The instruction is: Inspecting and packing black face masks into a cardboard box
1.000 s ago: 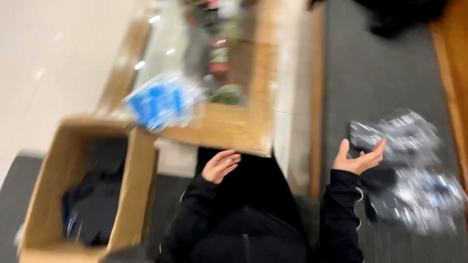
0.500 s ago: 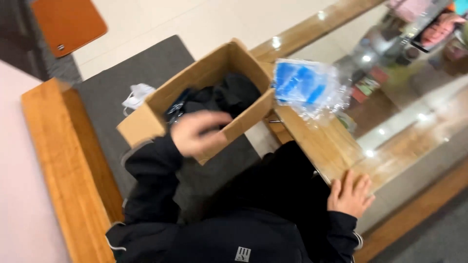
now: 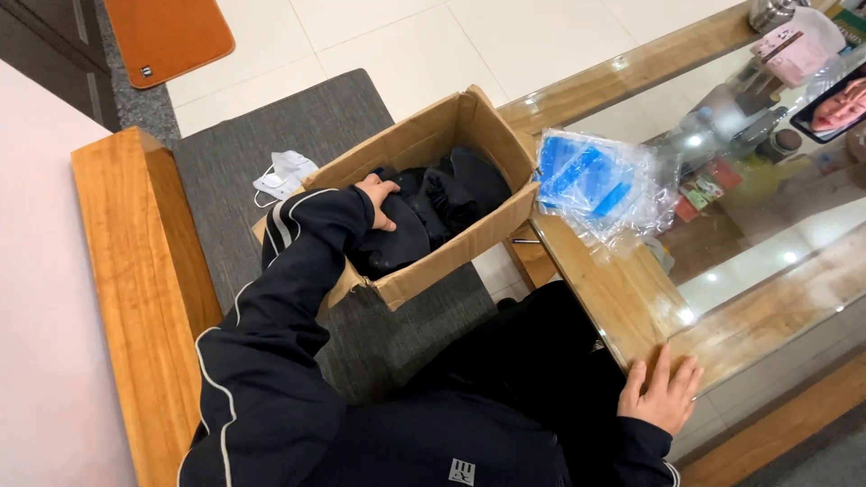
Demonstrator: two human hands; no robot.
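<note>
Reaching left hand (image 3: 377, 200) among boxed black items (image 3: 433, 206)

The box (image 3: 424, 189) is plain brown cardboard, matt, with rough torn-looking edges. Inside it lies black cloth (image 3: 433, 212), soft and dull, under the left hand (image 3: 377, 198). The sleeve (image 3: 298, 271) is smooth dark fabric with thin white piping. The bench (image 3: 135, 271) is varnished wood with a warm, slightly glossy grain; its cushion (image 3: 271, 135) is grey woven cloth, matt and coarse. The table (image 3: 613, 307) has a polished wooden rim and a glossy glass top that mirrors the lights; the right hand (image 3: 663, 397) rests on the rim. The bags (image 3: 600, 185) are clear, crinkled, shiny plastic over blue contents. The floor (image 3: 451, 36) is smooth pale tile.
</note>
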